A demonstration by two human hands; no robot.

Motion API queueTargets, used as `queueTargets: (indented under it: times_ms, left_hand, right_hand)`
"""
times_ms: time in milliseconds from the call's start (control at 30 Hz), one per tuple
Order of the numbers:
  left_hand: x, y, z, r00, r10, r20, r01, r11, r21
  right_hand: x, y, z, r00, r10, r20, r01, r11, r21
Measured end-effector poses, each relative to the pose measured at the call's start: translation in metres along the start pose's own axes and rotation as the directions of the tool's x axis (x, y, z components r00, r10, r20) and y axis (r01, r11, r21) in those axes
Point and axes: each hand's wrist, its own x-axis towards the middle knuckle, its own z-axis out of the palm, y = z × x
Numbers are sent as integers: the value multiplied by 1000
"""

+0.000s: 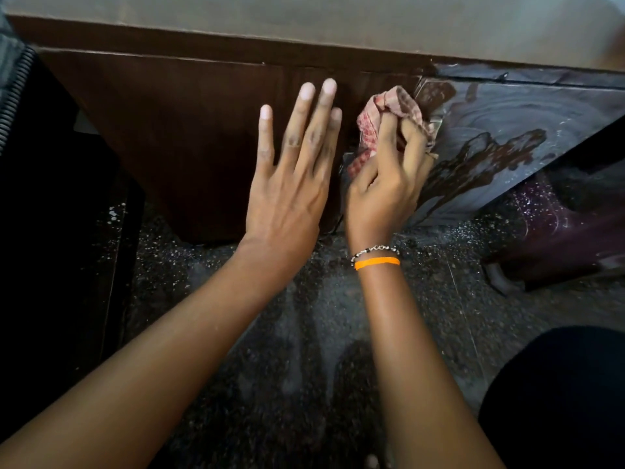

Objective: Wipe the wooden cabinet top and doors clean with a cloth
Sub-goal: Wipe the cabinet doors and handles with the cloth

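Observation:
The dark brown wooden cabinet door (189, 130) fills the upper left, under the cabinet top edge (236, 42). My left hand (291, 170) lies flat on that door with fingers spread and nothing in it. My right hand (389, 177), with a bead bracelet and an orange band at the wrist, is bunched around a red and white checked cloth (389, 106). The cloth presses at the seam between the left door and the right door (514, 130), which is dusty and streaked, with dark smeared patches.
Below lies a speckled dark stone floor (304, 333). A black object with a ribbed edge (20, 96) stands at the far left. A dark maroon object (558, 238) sits on the floor at the right. My dark-clothed knee (561, 401) shows at bottom right.

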Motion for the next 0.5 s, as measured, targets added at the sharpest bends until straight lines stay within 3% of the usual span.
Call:
queueTargets:
  times_ms: [200,333,400,500]
  left_hand:
    - [-11,-1,2,999,-1,39,2,999,-35]
    - [-20,0,11,995,26,97,-15,993,-113]
    - [-27,-4,12,990,36,136,-20,993,-113]
    - [-34,-12,7,983,-5,185,19,997,-70]
  right_hand:
    - [9,-2,-13,991,22,135,-22,1000,0]
    - [11,-12,-17,970,-148,193,181,969,-166]
    - [9,-12,-17,962,-161,223,210,953,-217]
    - [6,-6,-16,972,-130,194,150,984,-94]
